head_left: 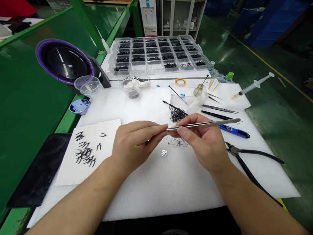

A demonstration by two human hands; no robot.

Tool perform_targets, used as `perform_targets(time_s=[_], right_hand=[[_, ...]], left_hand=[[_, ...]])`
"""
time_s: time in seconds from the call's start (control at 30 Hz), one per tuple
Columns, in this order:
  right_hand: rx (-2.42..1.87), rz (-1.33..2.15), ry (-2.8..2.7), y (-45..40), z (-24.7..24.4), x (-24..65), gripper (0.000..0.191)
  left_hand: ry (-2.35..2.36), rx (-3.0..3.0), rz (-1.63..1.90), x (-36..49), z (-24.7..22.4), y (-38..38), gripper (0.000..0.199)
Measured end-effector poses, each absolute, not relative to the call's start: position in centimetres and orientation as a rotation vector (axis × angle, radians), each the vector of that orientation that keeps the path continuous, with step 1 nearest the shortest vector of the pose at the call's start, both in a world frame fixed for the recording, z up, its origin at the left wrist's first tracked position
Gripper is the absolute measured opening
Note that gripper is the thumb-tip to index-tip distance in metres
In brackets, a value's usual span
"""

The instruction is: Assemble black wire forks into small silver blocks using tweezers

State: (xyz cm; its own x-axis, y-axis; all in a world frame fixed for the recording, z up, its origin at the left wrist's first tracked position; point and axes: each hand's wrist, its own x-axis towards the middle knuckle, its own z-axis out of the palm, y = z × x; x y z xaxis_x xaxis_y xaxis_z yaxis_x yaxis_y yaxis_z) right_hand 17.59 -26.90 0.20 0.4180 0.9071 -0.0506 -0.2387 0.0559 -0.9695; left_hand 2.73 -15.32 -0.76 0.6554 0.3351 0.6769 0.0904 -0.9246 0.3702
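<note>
Metal tweezers [215, 122] lie across the fingers of my right hand [205, 140], pinched between thumb and fingers, with their tips pointing left. Those tips meet the fingertips of my left hand [137, 140], which are pressed together on something too small to make out. Behind my right fingers is a pile of small black bent parts [178, 115]. Tiny dark bits [179, 142] are scattered below the hands, and a small clear piece [164, 153] lies on the white foam sheet [166, 189]. More black forked parts [84, 153] rest on white paper [107, 127] at the left.
A compartment tray [155, 67] of black parts spans the back. Pliers [234, 150], a blue pen-like tool [234, 130], black tweezers [217, 115] and a syringe [254, 85] are at the right. A purple-rimmed black device [68, 63] and clear cups [89, 85] stand at the left.
</note>
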Motion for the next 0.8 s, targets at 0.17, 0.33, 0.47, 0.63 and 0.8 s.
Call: perform_targets(time_s=[0.17, 0.33, 0.47, 0.63, 0.8], right_hand=[[-1.209, 0.978, -0.723, -26.94, 0.26, 17.51, 0.010], [-1.222, 0.966, -0.734, -26.96, 0.22, 17.43, 0.011], [-1.217, 0.935, -0.756, -26.96, 0.06, 17.46, 0.010], [-1.107, 0.994, -0.714, -26.95, -0.05, 17.60, 0.009], [-1.093, 1.005, -0.702, -26.99, 0.00, 17.60, 0.009]], left_hand=[[0.319, 2.583, 1.139, 2.75, -0.68, -15.34, 0.009], [0.303, 2.640, 1.122, 2.65, -0.72, -15.29, 0.012], [0.285, 2.662, 1.093, 2.59, -0.74, -15.25, 0.012], [0.228, 2.557, 1.159, 2.66, -0.82, -15.25, 0.018], [0.208, 2.537, 1.196, 2.71, -1.00, -15.26, 0.021]])
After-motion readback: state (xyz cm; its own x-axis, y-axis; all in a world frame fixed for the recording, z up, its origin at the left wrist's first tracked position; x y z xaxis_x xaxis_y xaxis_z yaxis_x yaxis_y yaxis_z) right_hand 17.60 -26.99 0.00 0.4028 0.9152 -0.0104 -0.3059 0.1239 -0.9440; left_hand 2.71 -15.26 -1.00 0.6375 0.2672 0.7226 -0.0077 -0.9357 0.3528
